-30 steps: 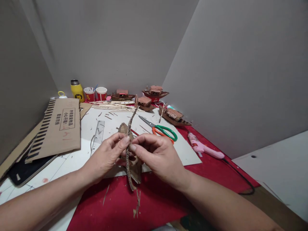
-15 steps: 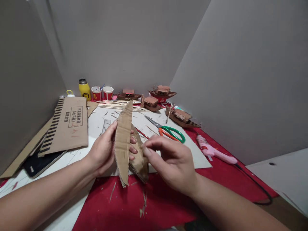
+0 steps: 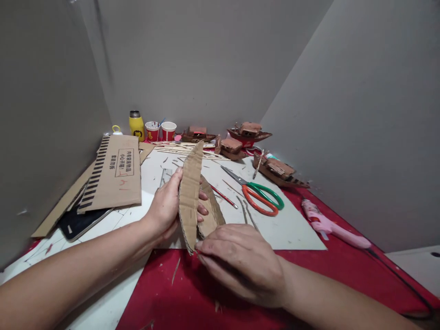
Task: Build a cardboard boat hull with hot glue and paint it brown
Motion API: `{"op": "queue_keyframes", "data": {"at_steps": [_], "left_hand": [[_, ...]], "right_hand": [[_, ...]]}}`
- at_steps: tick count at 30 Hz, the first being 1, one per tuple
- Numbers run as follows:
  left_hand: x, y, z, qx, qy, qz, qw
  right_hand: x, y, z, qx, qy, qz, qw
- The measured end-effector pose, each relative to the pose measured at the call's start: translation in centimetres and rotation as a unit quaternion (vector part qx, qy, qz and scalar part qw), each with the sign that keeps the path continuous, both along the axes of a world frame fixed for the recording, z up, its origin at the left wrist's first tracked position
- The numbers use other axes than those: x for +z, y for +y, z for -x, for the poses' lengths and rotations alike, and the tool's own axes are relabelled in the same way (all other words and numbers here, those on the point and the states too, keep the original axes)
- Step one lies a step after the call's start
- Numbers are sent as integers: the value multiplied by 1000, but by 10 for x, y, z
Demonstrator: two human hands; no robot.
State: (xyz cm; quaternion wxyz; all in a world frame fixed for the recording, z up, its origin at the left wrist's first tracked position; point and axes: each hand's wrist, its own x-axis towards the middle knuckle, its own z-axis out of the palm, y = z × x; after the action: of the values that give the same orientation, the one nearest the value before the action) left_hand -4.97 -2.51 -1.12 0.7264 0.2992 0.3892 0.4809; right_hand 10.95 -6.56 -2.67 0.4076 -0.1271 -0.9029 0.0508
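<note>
My left hand (image 3: pixel 168 201) is wrapped round two curved cardboard pieces. The front one (image 3: pixel 190 192), long and leaf-shaped, stands nearly upright. Behind it leans the other piece (image 3: pixel 211 211), its lower end partly covered by my right hand (image 3: pixel 240 261). The fingers of my right hand are pinched together at the lower ends of both pieces; whatever lies between the fingertips is too small to name.
Scissors (image 3: pixel 263 197) and a red pencil (image 3: pixel 223 197) lie on the white board (image 3: pixel 295 229). A pink glue gun (image 3: pixel 333 227) is at right, printed cardboard (image 3: pixel 117 183) at left. Brown model boats (image 3: pixel 280 172), paper cups (image 3: pixel 168 131) and a yellow bottle (image 3: pixel 136 126) stand behind.
My right hand has moved down to the lower tips of the cardboard, its back now turned more upward. The view has shifted, so the table items appear further right.
</note>
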Motion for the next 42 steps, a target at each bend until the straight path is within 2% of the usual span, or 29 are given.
{"op": "queue_keyframes", "data": {"at_steps": [4,8,10,13,15,19,22,25,29,36,42], "left_hand": [[0,-1,-5,21,5,2,1000],[-1,-10,-8,-27,5,-17,999],[0,-18,-8,-37,49,-66,996],[2,-30,-6,-17,104,-124,987],[4,-37,-5,-11,100,-122,987],[10,-50,-4,-10,61,-94,994],[12,-59,-8,12,40,-86,995],[9,-64,-11,43,43,-109,992],[5,-67,-13,78,74,-141,984],[-1,-65,-13,100,68,-128,984],[4,-58,-12,79,75,-108,988]], "right_hand": [[-4,1,-2,-10,-6,-22,1000],[-7,4,-3,-50,22,-41,998],[-6,4,-3,-32,29,-38,998],[-3,1,-2,27,30,-33,999],[0,-3,-2,51,46,-28,997],[1,-11,-3,44,85,-12,995],[0,-16,-2,59,66,-21,996],[-1,-20,-1,61,44,-41,996],[0,-25,1,55,37,-48,997],[0,-25,1,50,32,-55,997],[1,-20,1,57,39,-11,998]]}}
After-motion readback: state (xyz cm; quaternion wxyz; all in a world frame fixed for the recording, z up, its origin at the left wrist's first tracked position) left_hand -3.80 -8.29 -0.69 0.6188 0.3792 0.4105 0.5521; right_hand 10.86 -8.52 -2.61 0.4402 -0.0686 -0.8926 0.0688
